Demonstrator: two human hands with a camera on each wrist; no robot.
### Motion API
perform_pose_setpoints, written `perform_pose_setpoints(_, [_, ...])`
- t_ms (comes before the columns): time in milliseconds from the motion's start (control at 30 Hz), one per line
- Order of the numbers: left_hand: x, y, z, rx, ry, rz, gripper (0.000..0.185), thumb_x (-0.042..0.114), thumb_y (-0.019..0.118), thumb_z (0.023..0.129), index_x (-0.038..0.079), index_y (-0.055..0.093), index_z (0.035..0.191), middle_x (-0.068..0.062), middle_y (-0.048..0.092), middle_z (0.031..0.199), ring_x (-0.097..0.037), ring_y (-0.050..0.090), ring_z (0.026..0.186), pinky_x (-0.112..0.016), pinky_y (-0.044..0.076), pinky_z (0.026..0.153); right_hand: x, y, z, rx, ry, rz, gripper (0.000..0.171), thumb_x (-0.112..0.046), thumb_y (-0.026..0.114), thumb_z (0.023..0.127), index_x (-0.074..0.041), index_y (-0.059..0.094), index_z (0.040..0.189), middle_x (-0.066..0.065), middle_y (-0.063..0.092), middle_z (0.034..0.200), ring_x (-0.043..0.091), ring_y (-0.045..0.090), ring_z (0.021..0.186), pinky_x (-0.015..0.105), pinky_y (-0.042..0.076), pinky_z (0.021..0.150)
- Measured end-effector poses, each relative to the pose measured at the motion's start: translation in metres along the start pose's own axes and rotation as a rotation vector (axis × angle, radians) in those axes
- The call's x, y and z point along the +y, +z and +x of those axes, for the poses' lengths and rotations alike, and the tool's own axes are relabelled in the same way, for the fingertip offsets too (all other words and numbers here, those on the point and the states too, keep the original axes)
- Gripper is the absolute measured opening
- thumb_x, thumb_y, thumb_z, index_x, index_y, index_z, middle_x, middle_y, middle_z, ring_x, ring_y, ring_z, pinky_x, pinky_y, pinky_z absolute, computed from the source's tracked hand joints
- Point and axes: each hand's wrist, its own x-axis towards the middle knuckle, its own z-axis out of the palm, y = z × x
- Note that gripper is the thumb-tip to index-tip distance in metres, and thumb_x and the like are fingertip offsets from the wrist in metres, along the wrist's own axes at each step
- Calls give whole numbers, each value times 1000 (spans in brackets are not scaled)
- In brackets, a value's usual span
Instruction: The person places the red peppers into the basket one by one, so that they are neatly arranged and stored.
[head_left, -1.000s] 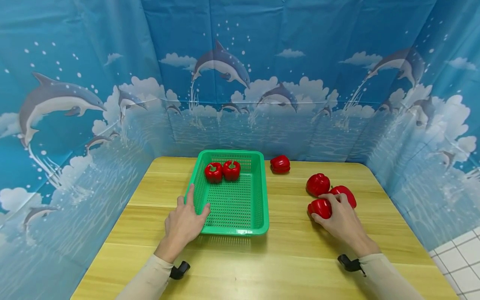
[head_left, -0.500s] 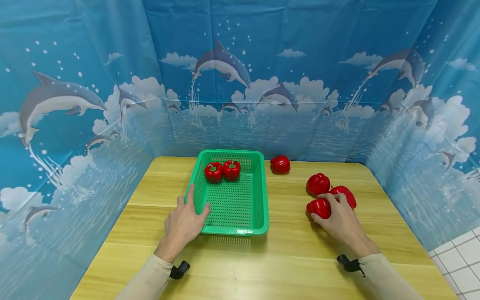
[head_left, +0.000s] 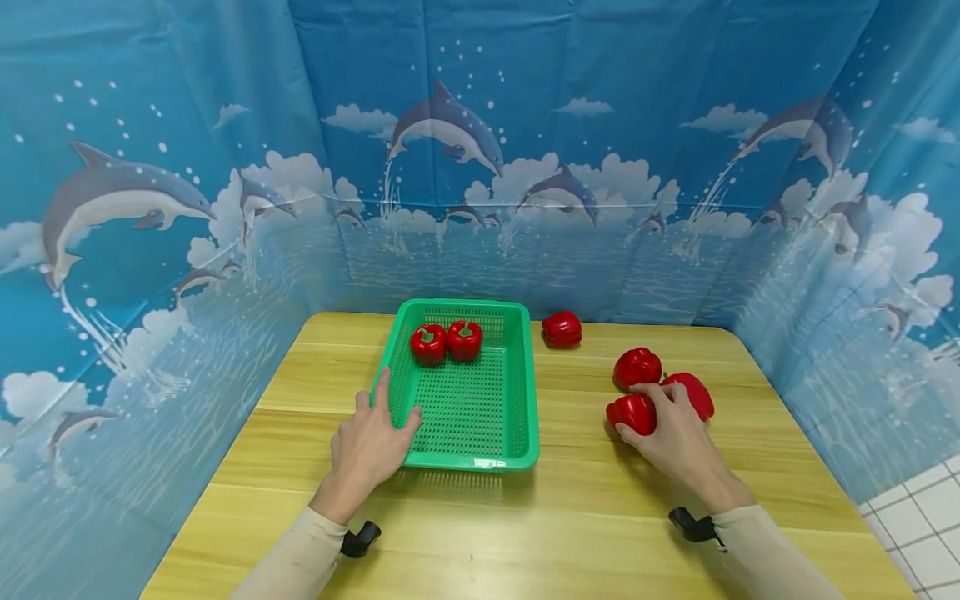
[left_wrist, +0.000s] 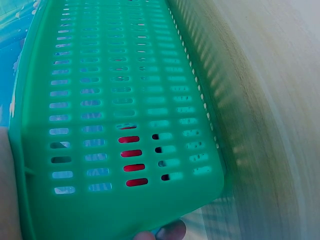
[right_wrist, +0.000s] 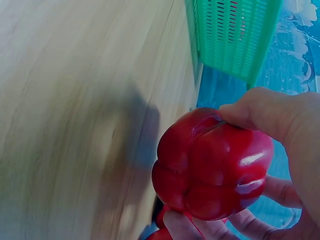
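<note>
My left hand (head_left: 369, 442) holds the near left corner of a green plastic basket (head_left: 472, 462), thumb over the rim and fingers along the outer side. In the left wrist view, fingertips (left_wrist: 172, 231) show beside the slotted basket wall (left_wrist: 112, 117). Two red bell peppers (head_left: 429, 344) with green stems stand upright at the basket's far end. My right hand (head_left: 678, 433) grips another red bell pepper (right_wrist: 212, 167) between thumb and fingers; the right wrist view shows its lobed end, with a shadow on the table beside it.
Two more bell peppers lie just beyond my right hand: one to the far side (head_left: 637, 367), one behind the knuckles (head_left: 696, 395). Another pepper (head_left: 562, 329) lies right of the basket near the table's back edge. A blue dolphin-print curtain (head_left: 480, 258) surrounds the wooden table (head_left: 480, 533).
My right hand has shifted a little to the left with the gripped bell pepper, away from the neighbouring pepper. The left hand and the basket have stayed in place.
</note>
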Motion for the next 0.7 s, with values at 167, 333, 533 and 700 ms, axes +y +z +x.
perform_pose_setpoints(167, [0, 0, 0, 0, -1, 4, 97, 65, 59, 115, 17, 17, 189, -34, 57, 161, -28, 52, 52, -36, 41, 47, -5, -1, 1, 3, -8, -2, 81, -31, 98, 93, 0, 61, 158, 36, 56, 141, 58, 62, 125, 73, 69, 91])
perform_pose_setpoints(333, [0, 0, 0, 0, -5, 1, 97, 65, 58, 115, 18, 18, 189, -34, 56, 162, -29, 53, 52, -37, 42, 47, -9, -1, 4, 12, -29, -5, 83, -32, 99, 93, 1, 61, 159, 37, 56, 146, 59, 63, 128, 76, 68, 93])
perform_pose_setpoints(533, [0, 1, 1, 5, -2, -1, 97, 65, 58, 115, 18, 18, 189, -34, 56, 163, -28, 52, 52, -36, 42, 47, -17, -4, 6, 16, -44, 8, 80, -32, 99, 93, 1, 63, 156, 38, 56, 147, 61, 63, 128, 78, 66, 95])
perform_pose_setpoints(700, [0, 1, 0, 1, -2, 0, 97, 65, 58, 115, 18, 17, 189, -35, 56, 162, -28, 53, 52, -36, 42, 47, -25, -3, 6, 9, -39, 36, 79, -30, 99, 92, 1, 62, 155, 36, 54, 149, 63, 63, 130, 77, 67, 95])
